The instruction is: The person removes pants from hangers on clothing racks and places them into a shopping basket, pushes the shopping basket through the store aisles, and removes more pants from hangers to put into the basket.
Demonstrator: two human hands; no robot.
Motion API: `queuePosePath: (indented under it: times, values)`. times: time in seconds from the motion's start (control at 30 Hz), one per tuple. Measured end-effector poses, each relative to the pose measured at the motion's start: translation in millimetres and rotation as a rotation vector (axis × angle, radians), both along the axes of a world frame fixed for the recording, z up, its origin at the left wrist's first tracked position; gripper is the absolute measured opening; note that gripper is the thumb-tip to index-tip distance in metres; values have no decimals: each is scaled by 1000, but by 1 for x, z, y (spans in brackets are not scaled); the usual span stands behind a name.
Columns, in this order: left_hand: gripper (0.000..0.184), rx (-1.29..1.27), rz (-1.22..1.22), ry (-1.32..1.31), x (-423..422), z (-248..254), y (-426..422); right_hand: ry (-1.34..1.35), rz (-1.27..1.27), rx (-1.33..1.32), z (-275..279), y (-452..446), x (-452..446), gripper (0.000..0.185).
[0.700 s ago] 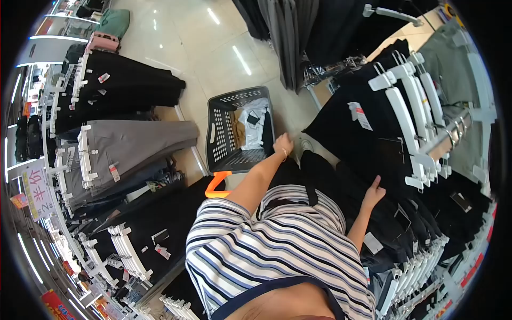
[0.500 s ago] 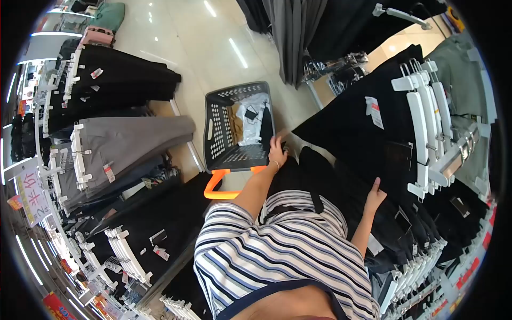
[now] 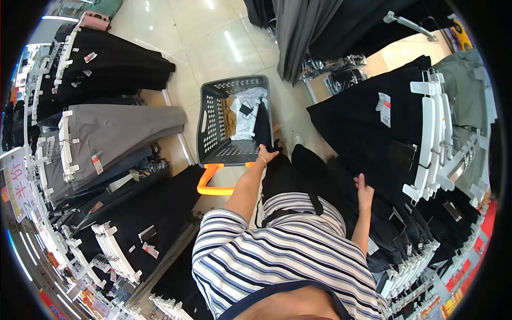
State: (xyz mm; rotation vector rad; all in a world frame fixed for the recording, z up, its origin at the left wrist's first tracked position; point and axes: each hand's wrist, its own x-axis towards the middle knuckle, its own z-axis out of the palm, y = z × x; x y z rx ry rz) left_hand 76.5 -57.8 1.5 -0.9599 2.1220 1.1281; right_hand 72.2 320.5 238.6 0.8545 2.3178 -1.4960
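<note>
A dark grey shopping basket [image 3: 207,89] with perforated sides and an orange handle [image 3: 205,184] is at my left side. My left hand [image 3: 268,153] is closed over its near right corner, fingers partly hidden behind the rim. Inside the basket lie a clear plastic-wrapped item [image 3: 246,121], something tan [image 3: 230,118] and a black garment [image 3: 262,124] along the right wall. My right hand [image 3: 365,191] hangs empty beside the rack, fingers loosely apart. Close to it are black trousers [image 3: 362,125] with a white-and-red tag [image 3: 384,109], hanging from white hangers [image 3: 426,138].
Grey trousers [image 3: 125,125] and more black trousers [image 3: 117,64] hang on the left rack. Long grey garments [image 3: 298,37] hang ahead on the right. Shiny tiled floor [image 3: 213,50] runs between the racks. A white price sign [image 3: 18,184] stands at far left.
The basket and my left hand have shifted slightly left and up in view. My right hand has loosened from a more curled shape and moved a little left. The racks have slid with the view.
</note>
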Motion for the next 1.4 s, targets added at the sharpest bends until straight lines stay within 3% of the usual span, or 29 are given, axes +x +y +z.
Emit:
queuePosePath:
  times: [0.1, 0.13, 0.17, 0.3, 0.4, 0.47, 0.53, 0.6, 0.67, 0.7, 0.8, 0.83, 0.9, 0.93, 1.0, 1.07, 1.13, 1.2, 1.27, 1.3, 1.33, 1.4]
  values:
    - [65, 118, 206, -5, -10, 12, -10, -272, 316, -144, -2, -1, 0, 28]
    - [45, 160, 386, 95, -17, 14, -15, -396, 401, -149, 10, -16, -6, 28]
    - [41, 253, 449, 138, -17, 17, -22, -392, 491, -176, 17, -26, -10, 32]
    - [30, 621, 494, 516, -35, 185, -28, -150, 541, -412, 22, -71, -36, 42]
    - [30, 435, 100, 877, -23, 249, -1, -148, 556, -657, 50, -123, -69, 55]
    - [31, 318, -408, 968, -19, 334, 26, -164, 642, -704, 46, -159, -85, 76]
    - [32, 588, -649, 918, -10, 376, 57, -182, 493, -850, 55, -202, -104, 94]
    - [30, 850, -799, 1015, -7, 388, 83, -41, 605, -442, 36, -230, -121, 94]
    - [28, 957, -845, 1049, -11, 403, 99, -139, 717, -278, 9, -236, -131, 86]
    - [31, 977, -844, 1052, -12, 404, 102, -142, 731, -247, 34, -236, -129, 73]
    - [27, 957, -935, 982, -10, 411, 102, -133, 702, -478, 29, -207, -136, 60]
    - [24, 1034, -896, 914, -8, 409, 101, -121, 557, -628, 48, -200, -127, 45]
    - [18, 1180, -810, 771, -2, 394, 97, -10, 453, -894, 71, -186, -116, 49]
    - [20, 1211, -724, 501, 0, 377, 88, 48, 401, -1026, 83, -179, -113, 51]
    - [39, 1391, -289, 420, 3, 344, 71, 166, 323, -1136, 119, -163, -107, 55]
    - [59, 1525, 149, 421, -4, 332, 51, 339, 467, -993, 151, -142, -101, 45]
    - [70, 1596, 418, 567, -12, 345, 38, 528, 622, -805, 183, -132, -89, 39]
    - [77, 1778, 373, 555, -30, 366, 27, 706, 888, -770, 203, -129, -86, 37]
    - [76, 2160, 565, 492, -46, 354, 21, 825, 1098, -663, 233, -135, -74, 35]
    - [70, 1244, 358, 674, -39, 340, 19, 884, 1216, -519, 235, -141, -68, 33]
    - [71, 1112, 365, 634, -41, 338, 21, 939, 1328, -369, 237, -145, -62, 31]
    - [74, 1449, 339, 702, -52, 342, 31, 1070, 1353, 11, 233, -156, -46, 27]
